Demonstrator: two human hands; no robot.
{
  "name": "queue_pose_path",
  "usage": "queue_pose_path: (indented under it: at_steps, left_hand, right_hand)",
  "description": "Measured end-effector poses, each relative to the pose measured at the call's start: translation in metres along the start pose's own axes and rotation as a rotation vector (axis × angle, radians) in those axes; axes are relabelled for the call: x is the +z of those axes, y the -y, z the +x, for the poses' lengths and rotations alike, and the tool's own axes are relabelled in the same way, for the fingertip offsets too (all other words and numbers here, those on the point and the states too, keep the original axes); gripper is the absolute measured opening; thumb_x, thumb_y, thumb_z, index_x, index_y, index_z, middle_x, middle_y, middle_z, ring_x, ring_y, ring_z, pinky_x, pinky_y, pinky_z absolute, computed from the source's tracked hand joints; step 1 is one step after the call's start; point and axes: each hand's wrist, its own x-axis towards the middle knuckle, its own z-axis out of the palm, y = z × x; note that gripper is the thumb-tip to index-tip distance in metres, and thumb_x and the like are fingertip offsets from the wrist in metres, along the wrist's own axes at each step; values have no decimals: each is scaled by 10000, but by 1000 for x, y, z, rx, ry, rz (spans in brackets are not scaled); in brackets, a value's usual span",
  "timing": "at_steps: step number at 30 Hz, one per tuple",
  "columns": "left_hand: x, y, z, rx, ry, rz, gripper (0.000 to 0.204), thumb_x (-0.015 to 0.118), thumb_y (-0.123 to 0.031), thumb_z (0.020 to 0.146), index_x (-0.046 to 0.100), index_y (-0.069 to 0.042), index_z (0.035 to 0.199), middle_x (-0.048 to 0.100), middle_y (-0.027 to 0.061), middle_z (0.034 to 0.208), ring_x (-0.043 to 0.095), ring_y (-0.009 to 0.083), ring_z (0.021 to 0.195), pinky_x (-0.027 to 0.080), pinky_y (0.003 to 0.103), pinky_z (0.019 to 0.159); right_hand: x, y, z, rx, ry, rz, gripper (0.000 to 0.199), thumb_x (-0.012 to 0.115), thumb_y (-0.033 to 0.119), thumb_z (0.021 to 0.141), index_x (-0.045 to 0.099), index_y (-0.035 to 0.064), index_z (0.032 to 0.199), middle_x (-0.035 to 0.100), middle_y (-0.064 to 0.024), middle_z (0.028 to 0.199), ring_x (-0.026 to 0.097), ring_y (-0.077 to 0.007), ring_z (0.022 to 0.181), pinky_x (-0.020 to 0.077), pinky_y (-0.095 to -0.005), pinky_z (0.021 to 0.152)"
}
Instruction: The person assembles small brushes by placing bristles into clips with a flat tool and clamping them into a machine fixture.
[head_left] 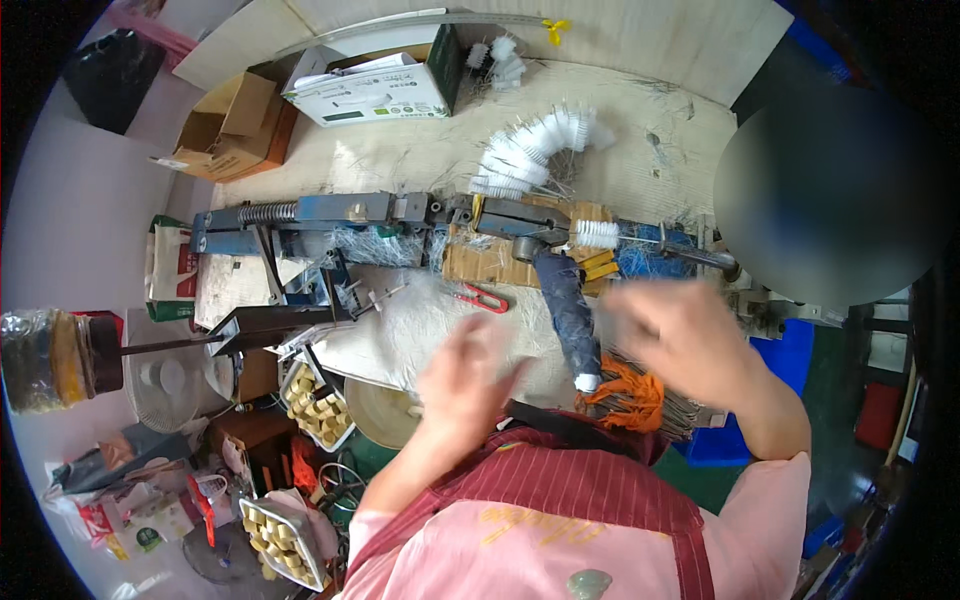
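Both hands are blurred above the table [420, 320]; whether either grip is wide, narrow or holding anything I cannot tell. Left hand [468, 372] hovers below the red snips [484, 297]. Right hand [680, 335] is just below the brush [598, 234] sitting in the machine [330, 215]. Beyond it, finished white brushes [530, 150] lie piled; orange-tied wires [630, 395] below look unused.

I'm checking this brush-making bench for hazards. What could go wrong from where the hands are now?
1. Both hands, left hand and right hand, are blurred in motion close to the blue machine; fingers might get caught or struck.
2. Red-handled scissors lie loose just ahead of the left hand and could be knocked or nick it.
3. Scattered bristles may snag.
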Motion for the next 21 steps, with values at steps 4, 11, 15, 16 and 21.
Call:
queue_pose_path:
  at_steps: [4, 11, 15, 16, 21]
  left_hand:
    - [13, -23, 47, 616, -85, 147, 352, 755, -221, 750, 674, -109, 1075, 628, 83, 1127, 512, 144, 682, 398, 290, 603]
    - [4, 18, 33, 127, -374, -107, 280, 665, -34, 836, 608, 49, 1097, 657, 181, 999, 617, 288, 796, 519, 377, 738]
    - [2, 55, 12, -699, -422, -892, 184, 559, -124, 966, 604, 32, 1053, 644, 92, 899, 604, 138, 739, 492, 269, 632]
    - [7, 57, 9, -749, -314, -907, 219, 556, -181, 983, 603, 23, 1048, 635, 64, 867, 597, 111, 676, 460, 239, 586]
    - [30, 56, -9, -886, -153, -1090, 249, 568, -189, 975, 557, 26, 1101, 622, 72, 831, 597, 117, 657, 450, 228, 588]
  right_hand:
    - [22, -32, 28, -67, -360, -538, 160, 629, 119, 774, 588, 21, 893, 632, -89, 832, 630, -238, 873, 546, -361, 614]
    - [13, -64, 35, -204, -255, -504, 45, 588, 104, 764, 597, 70, 736, 634, -71, 738, 619, -222, 769, 550, -345, 604]
    - [3, -80, 61, -168, -162, -441, 36, 624, 107, 757, 610, 74, 747, 616, -88, 691, 629, -290, 710, 514, -410, 605]
    - [4, -89, 72, -97, -116, -304, 81, 635, 141, 803, 629, 72, 760, 628, -126, 695, 642, -318, 695, 507, -448, 635]
    - [12, -100, 125, 74, -107, -118, 143, 626, 147, 816, 701, 54, 895, 675, -170, 810, 668, -346, 791, 530, -475, 724]
